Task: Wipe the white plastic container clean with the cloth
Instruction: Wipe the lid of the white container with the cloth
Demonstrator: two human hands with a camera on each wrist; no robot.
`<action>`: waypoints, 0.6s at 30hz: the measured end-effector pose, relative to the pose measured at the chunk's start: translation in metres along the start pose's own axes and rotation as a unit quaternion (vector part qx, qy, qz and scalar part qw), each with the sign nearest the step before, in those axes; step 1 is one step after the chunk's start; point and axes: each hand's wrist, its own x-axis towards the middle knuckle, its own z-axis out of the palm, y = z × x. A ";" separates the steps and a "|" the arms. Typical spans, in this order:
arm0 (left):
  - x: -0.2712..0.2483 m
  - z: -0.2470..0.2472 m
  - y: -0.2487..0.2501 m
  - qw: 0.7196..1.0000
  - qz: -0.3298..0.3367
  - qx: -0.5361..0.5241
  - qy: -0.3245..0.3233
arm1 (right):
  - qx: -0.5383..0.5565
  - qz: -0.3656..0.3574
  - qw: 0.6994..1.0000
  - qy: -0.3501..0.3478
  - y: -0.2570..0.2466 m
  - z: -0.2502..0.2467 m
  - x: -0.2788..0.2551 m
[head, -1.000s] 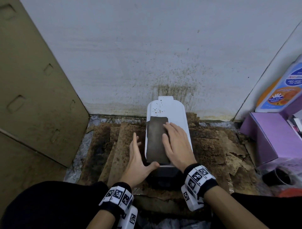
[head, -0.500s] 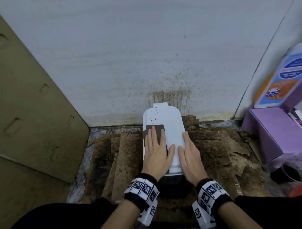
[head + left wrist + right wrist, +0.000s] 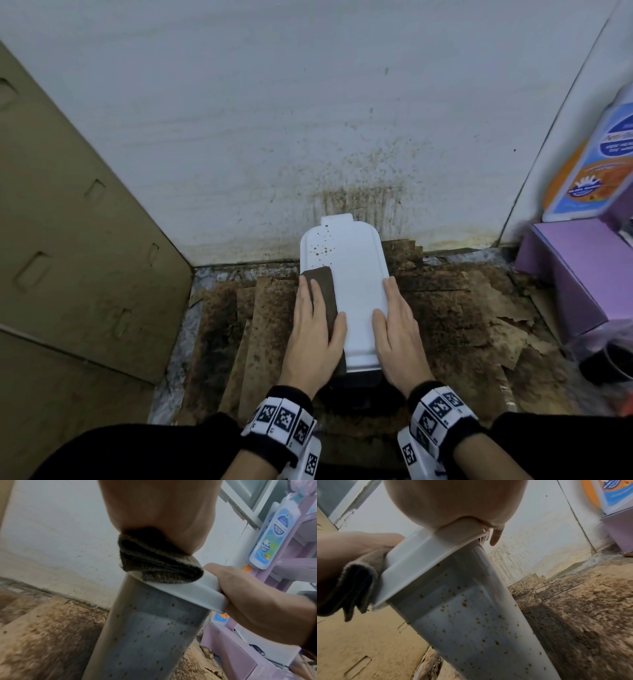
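A tall white plastic container stands on the floor against the wall, its lid flecked with brown spots at the far left corner. A folded dark brown cloth lies along the lid's left edge and hangs slightly over it. My left hand presses flat on the cloth. My right hand lies along the lid's right edge with straight fingers, thumb on top. The wrist views show the container's side wall covered in small brown specks.
Stained, peeling cardboard sheets cover the floor. A cardboard panel leans at the left. The white wall behind is splattered brown. A purple box, a bottle and a dark cup crowd the right.
The cloth passed from under my right hand to under my left. My right hand moved to the lid's right edge. The left hand and cloth have since slid to the left edge.
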 end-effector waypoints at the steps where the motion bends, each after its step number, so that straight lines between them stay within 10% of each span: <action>1: 0.000 0.001 -0.001 1.000 0.000 -0.004 0.001 | 0.003 0.001 1.000 -0.002 0.000 0.001 0.000; 18: 0.048 -0.021 0.003 0.994 0.023 0.038 -0.095 | -0.003 -0.002 1.000 -0.001 0.004 0.002 0.002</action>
